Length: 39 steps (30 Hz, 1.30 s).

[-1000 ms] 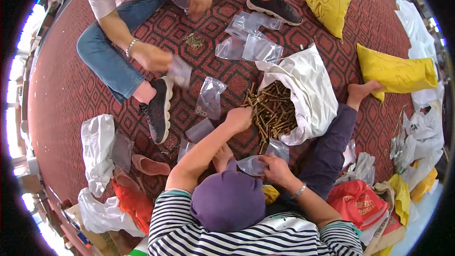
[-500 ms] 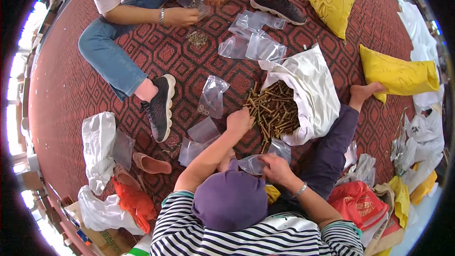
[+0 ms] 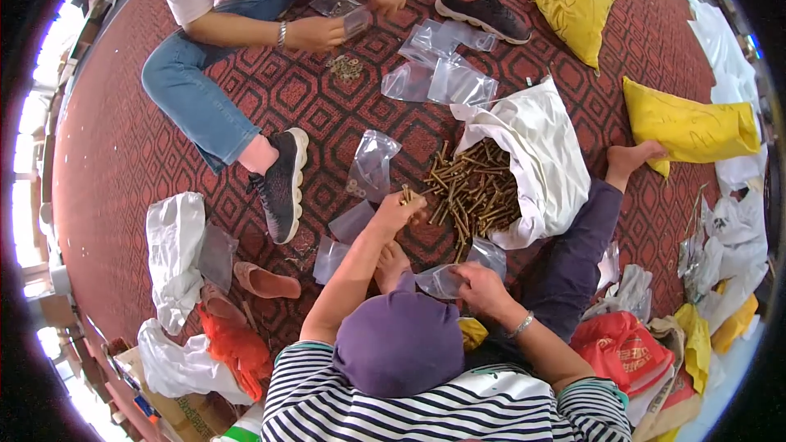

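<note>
My left hand [image 3: 397,211] is closed around a few brass-coloured bolts [image 3: 407,194], their ends poking up past the fingers. It sits just left of a heap of the same bolts [image 3: 471,188], which spills from the mouth of a white woven sack [image 3: 544,155] lying on its side. Between the fingers of my right hand [image 3: 485,288] is the edge of a clear plastic bag [image 3: 440,281], held low near my lap. Another clear bag [image 3: 489,255] lies at the foot of the heap.
Opposite, a co-worker's hand [image 3: 319,33] holds a small clear bag above a pile of washers [image 3: 345,69]. Clear bags [image 3: 446,74] lie on the patterned red carpet [image 3: 327,115]. Yellow sacks [image 3: 688,121] stand right. A pink shoe [image 3: 266,280] and a red bag [image 3: 626,352] flank me.
My left hand has drawn back leftward from the heap, and bolts now show in its fingers. My right hand keeps hold of the bag. The co-worker's hands have shifted slightly.
</note>
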Each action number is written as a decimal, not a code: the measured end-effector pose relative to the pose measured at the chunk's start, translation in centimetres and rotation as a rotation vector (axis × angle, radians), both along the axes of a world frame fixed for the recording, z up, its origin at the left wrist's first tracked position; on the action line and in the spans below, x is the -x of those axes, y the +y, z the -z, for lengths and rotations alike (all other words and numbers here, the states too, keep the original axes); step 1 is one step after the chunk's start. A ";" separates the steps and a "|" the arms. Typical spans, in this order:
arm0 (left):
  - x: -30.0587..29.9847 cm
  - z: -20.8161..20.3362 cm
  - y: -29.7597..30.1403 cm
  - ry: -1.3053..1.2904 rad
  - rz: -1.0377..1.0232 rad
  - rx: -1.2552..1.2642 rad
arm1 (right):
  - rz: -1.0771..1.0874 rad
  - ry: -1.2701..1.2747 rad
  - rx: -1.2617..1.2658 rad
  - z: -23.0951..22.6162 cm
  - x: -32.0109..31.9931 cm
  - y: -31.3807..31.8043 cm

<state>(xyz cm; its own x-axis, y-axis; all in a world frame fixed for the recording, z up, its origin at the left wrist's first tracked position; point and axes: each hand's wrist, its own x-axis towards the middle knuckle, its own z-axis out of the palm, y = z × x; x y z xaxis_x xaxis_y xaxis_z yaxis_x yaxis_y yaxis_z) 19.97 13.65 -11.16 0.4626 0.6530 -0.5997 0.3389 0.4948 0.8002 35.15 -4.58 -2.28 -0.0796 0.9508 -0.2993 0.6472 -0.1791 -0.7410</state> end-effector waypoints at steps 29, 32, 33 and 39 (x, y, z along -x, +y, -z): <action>-4.6 1.8 0.9 -0.052 0.005 0.146 | 0.005 0.006 0.030 0.8 0.3 1.1; -5.9 3.1 1.2 0.186 0.118 0.036 | 0.064 0.037 -0.047 0.4 0.5 1.6; -5.8 3.3 1.3 0.268 0.153 -0.002 | 0.081 0.049 -0.074 0.2 0.7 1.8; -2.3 -1.3 1.4 0.196 0.198 0.350 | 0.108 0.031 -0.166 -1.5 1.0 3.6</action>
